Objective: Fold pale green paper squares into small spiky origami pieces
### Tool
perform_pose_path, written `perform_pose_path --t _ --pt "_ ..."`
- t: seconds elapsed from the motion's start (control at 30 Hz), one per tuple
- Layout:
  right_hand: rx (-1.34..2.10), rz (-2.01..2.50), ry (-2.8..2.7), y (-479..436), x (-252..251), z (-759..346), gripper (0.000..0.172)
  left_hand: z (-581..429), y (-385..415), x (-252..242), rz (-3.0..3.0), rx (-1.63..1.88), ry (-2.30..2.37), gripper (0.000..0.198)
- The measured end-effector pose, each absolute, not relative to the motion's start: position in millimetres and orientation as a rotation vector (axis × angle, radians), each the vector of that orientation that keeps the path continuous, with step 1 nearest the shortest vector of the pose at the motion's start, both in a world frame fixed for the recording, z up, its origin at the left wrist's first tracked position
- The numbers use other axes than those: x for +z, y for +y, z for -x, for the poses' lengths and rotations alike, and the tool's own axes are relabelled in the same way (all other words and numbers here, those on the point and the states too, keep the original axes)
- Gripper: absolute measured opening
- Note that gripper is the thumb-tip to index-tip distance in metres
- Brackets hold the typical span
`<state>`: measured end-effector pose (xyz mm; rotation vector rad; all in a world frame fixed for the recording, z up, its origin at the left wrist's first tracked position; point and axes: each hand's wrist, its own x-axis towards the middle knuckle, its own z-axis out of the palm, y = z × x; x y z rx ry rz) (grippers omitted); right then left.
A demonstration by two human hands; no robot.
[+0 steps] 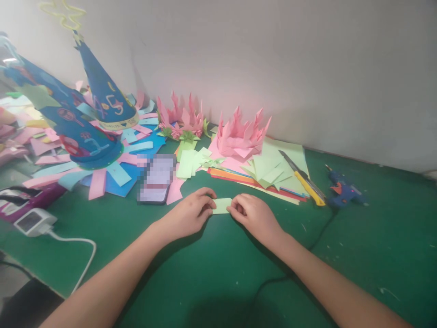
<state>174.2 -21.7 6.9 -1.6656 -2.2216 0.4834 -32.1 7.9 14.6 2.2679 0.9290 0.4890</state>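
Note:
A small light green paper rectangle [221,206] is held low over the green table between my two hands. My left hand [193,209] pinches its left end between thumb and fingers. At the other end, my right hand [252,212] is closed on it in the same way, fingers curled. Just beyond lie loose light green paper pieces [189,163]. Behind the paper stands a folded pink paper crown [241,136] on a stack of coloured sheets [290,193].
A phone [157,180] lies left of my hands. Blue cone hats [105,91] stand among paper strips at the left, near a white charger [36,222]. To the right are a yellow utility knife [307,184] and a blue glue gun [343,191] with its cord. Another pink crown [182,120] sits behind.

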Motion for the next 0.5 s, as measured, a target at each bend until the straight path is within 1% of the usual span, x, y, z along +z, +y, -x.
perform_pose_path --t 0.17,0.27,0.33,0.43,0.5 --pt "0.492 1.669 -2.217 -22.0 7.3 -173.8 0.019 25.1 8.1 12.0 -2.255 0.508 1.005 0.013" --pt "0.491 1.675 -2.220 -22.4 8.2 -173.3 0.019 24.4 7.6 12.6 -2.303 0.513 0.974 0.019" --pt "0.508 1.677 -2.214 -22.6 8.6 -173.1 0.016 24.8 7.0 13.2 -2.340 0.497 0.971 0.023" --pt "0.540 1.664 -2.200 -23.0 9.2 -174.0 0.012 25.6 6.3 13.2 -2.362 0.479 0.977 0.023" --pt "0.555 1.648 -2.199 -23.3 9.6 -175.8 0.013 25.9 6.2 13.0 -2.362 0.473 0.982 0.024"
